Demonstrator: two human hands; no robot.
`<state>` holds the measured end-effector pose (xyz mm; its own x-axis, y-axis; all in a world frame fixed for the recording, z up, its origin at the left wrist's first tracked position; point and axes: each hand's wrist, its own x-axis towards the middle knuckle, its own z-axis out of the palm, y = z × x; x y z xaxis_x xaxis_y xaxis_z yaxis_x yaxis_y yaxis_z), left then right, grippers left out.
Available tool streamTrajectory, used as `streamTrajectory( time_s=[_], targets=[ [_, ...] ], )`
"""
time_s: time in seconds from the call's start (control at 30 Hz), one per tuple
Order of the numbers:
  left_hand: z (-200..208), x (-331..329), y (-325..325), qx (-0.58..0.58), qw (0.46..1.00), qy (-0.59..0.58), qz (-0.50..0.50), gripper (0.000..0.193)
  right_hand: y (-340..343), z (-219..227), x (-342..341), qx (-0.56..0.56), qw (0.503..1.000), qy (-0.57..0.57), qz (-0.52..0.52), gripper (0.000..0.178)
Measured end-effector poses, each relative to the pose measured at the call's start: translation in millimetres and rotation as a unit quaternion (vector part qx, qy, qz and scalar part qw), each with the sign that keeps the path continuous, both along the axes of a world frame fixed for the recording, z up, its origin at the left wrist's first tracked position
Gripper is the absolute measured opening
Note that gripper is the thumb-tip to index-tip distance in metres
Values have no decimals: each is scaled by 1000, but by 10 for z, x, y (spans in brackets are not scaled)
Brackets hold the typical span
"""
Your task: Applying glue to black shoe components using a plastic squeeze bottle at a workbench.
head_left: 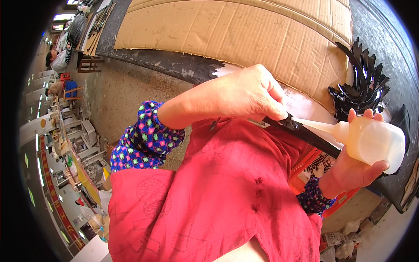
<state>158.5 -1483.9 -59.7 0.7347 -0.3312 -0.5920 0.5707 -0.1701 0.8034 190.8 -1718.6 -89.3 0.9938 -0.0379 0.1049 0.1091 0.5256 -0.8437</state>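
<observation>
My left hand point(251, 92) is closed in a pinch, thumb and fingertips pressed on one end of a narrow black strip point(316, 140). The strip slants down to the right over my red apron point(209, 174). Held in my right hand point(342, 174) is a translucent squeeze bottle point(377, 142) with pale yellowish contents. It lies tilted on its side. The bottle's long pointed nozzle reaches left, its tip at the strip close beside my left fingertips; whether they touch I cannot tell. A pile of glossy black strips point(360, 83) lies beyond my right hand.
A large brown cardboard sheet point(235, 35) covers part of the dark worktable point(170, 61). Below the table's right part is something red with printed patterns point(301, 166). Far left, other people point(59, 61) sit near stools and benches. Bundles point(345, 244) lie on the floor at lower right.
</observation>
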Motion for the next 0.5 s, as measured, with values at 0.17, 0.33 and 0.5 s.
streamTrajectory(
  time_s=[0.17, 0.33, 0.5],
  targets=[
    [7, 2, 4, -13, 1000, 10, 6, 13, 2, 9, -6, -6, 1000, 1, 0, 80],
    [20, 18, 0, -5, 1000, 16, 2, 13, -23, -5, -3, -8, 1000, 0, 5, 80],
    [-25, 4, 18, -9, 1000, 20, 11, 13, -29, -10, -9, 0, 1000, -2, 14, 80]
  ],
)
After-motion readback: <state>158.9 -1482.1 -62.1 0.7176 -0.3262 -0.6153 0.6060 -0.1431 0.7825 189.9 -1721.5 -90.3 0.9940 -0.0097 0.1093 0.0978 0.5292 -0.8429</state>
